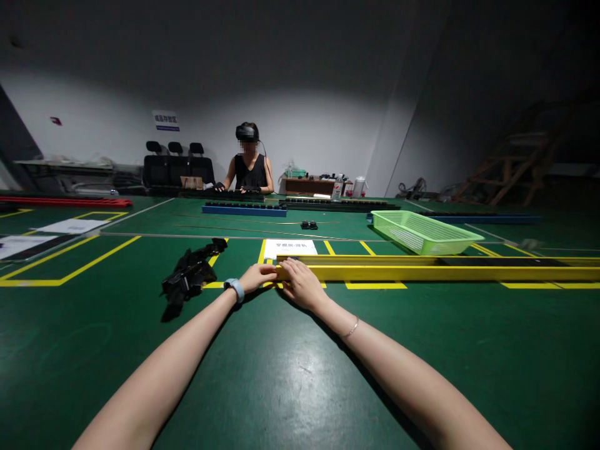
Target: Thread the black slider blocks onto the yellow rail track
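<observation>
A long yellow rail (412,274) with a channel along it lies across the green table, its left end in front of me. My right hand (302,286) is closed over that end, fingers draped across the front wall. Just left of it, my left hand (257,277) has its fingers pressed together at the rail's tip. Anything between those fingertips is hidden. Inside the channel, beyond my right fingers, runs a dark strip (375,261). A heap of black plastic parts (190,275) lies left of my left hand.
Behind the rail are a printed paper sign (290,247), small black pieces (309,225) and a light green basket (469,237). Farther back lie a blue rail (244,211) and a red rail (70,202). Across the table, a person (248,169) in a headset has both hands near a dark rail.
</observation>
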`<state>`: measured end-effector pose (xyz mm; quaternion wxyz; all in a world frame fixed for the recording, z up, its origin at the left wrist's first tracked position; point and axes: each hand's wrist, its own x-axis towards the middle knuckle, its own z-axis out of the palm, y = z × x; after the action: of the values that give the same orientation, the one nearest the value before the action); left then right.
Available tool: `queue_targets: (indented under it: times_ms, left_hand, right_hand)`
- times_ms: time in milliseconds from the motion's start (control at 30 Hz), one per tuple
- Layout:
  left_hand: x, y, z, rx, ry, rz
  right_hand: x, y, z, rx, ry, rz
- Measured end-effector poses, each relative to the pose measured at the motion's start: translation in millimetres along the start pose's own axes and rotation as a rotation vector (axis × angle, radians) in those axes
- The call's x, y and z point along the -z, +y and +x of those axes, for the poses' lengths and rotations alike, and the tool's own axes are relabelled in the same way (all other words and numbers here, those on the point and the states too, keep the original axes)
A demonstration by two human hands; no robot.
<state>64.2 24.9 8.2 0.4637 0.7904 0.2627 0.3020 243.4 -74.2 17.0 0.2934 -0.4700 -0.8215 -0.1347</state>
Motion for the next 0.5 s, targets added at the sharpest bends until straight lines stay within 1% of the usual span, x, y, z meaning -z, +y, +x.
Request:
queue_targets:
  times_ms: [233, 500]
  left_hand:
    - [-0.4, 0.5, -0.8, -0.005, 0.012, 0.056]
    - [-2.1, 4.9, -1.4, 0.042, 0.068, 0.047]
  right_hand:
    - [0.1, 5.7, -2.9, -0.017, 0.006, -0.032]
    - [11.0, 12.3, -7.9, -0.064, 0.008, -0.052]
